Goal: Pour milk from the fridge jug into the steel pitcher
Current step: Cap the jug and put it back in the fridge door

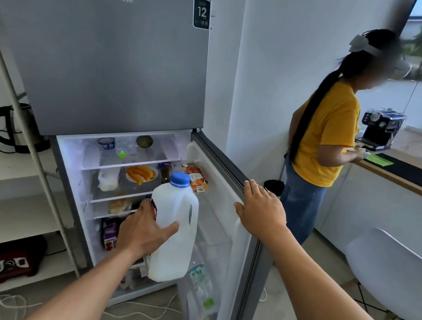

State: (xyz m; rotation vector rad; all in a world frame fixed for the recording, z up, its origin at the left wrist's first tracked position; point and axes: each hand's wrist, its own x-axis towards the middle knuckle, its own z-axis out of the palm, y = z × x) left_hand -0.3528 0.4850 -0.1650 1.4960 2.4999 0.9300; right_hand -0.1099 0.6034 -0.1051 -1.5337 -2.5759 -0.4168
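A white plastic milk jug (176,238) with a blue cap is upright in front of the open lower fridge compartment, and my left hand (143,228) is wrapped around its body. My right hand (259,208) rests flat on the top edge of the open fridge door (222,230), fingers spread. The grey fridge (98,47) fills the upper left. No steel pitcher is in view.
A person in a yellow shirt (324,136) stands at a counter (401,180) on the right with a black coffee machine (379,130). A white chair (389,275) stands at the lower right. Shelves with a kettle (14,125) are on the left. Cables lie on the floor.
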